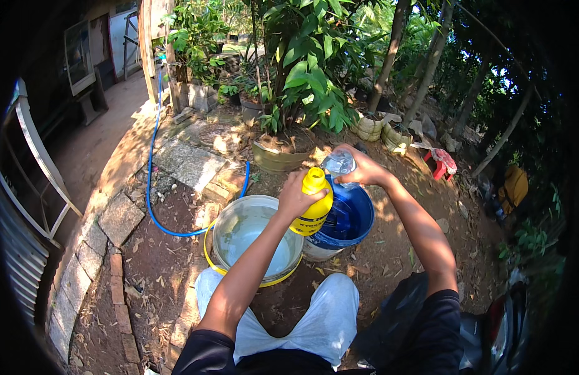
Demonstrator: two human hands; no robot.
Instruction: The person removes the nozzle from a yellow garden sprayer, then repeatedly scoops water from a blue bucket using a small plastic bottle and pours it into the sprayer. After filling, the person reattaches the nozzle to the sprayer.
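Observation:
My left hand (293, 196) grips an uncapped yellow plastic bottle (314, 216) around its shoulder; printing runs across its side. It stands near upright over the gap between two buckets. In my right hand (363, 165) is a clear plastic bottle or cup (339, 162), tilted beside the yellow bottle's neck; whether anything flows from it cannot be made out. Beneath it is a blue-lined bucket (363, 224) with dark blue contents that I cannot identify. A translucent bucket (220, 243) with a yellow handle holds water, partly covered by my left forearm.
A blue hose (151, 187) curves over the ground to the translucent bucket. A broad planter (278, 158) stands beyond the buckets. Stone slabs (121, 218) and a brick row (117, 281) edge the left side. A red stool (441, 164) stands at the right.

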